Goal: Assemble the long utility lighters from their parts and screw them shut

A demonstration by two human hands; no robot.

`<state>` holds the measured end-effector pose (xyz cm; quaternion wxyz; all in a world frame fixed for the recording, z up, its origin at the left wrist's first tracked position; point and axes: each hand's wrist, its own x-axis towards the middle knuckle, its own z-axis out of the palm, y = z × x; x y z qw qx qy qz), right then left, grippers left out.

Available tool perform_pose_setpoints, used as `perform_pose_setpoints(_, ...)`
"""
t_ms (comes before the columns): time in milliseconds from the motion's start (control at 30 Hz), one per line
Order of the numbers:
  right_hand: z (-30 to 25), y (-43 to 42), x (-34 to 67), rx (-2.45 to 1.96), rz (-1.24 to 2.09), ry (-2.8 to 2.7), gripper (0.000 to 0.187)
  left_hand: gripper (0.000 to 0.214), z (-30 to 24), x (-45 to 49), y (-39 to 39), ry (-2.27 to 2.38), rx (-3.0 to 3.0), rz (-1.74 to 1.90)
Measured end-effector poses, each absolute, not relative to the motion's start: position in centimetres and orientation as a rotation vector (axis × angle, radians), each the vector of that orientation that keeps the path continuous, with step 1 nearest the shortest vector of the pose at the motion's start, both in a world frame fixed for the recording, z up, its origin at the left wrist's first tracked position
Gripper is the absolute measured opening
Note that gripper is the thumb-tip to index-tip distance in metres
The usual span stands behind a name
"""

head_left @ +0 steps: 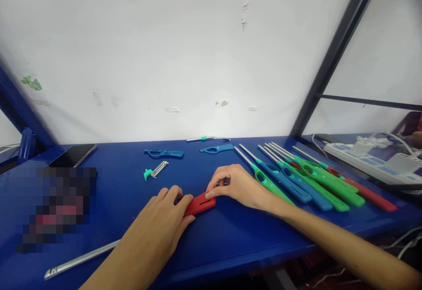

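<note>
A red lighter handle point(198, 204) lies low over the blue table between my hands. My left hand point(169, 213) wraps round its left part, hiding that end. With thumb and fingertips, my right hand point(231, 185) pinches the handle's right end. A long metal tube point(82, 255) sticks out to the left from beneath my left forearm; whether it joins the handle is hidden. Beyond my hands lie a blue half shell point(165, 153), another blue handle shell point(216, 149), a clear fuel tank point(160, 168) with a green trigger piece point(147, 174), and a thin metal rod with a green part point(203, 139).
Several long-necked lighters point(296, 178) in green, blue and red lie in a row at the right. A phone point(73, 154) rests at the left behind a blurred patch. White power strips point(372, 162) stand far right. A white wall point(184, 52) closes off the back.
</note>
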<state>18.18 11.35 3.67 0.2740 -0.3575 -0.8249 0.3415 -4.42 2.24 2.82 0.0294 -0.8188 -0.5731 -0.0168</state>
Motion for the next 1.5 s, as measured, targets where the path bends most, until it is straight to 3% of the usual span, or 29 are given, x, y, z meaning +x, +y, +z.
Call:
perform_pose_setpoints(467, 3.3, 11.3, 18.0, -0.933, 0.866, -2.236, 0.008, 0.034, 4.7, -3.6, 2.1, -1.906, -2.571, 0.13)
perform_pose_setpoints(1500, 3.4, 10.8, 18.1, -0.879, 0.524, -2.406, 0.011, 0.033, 3.9, -4.1, 2.1, -1.864, -2.585, 0.052)
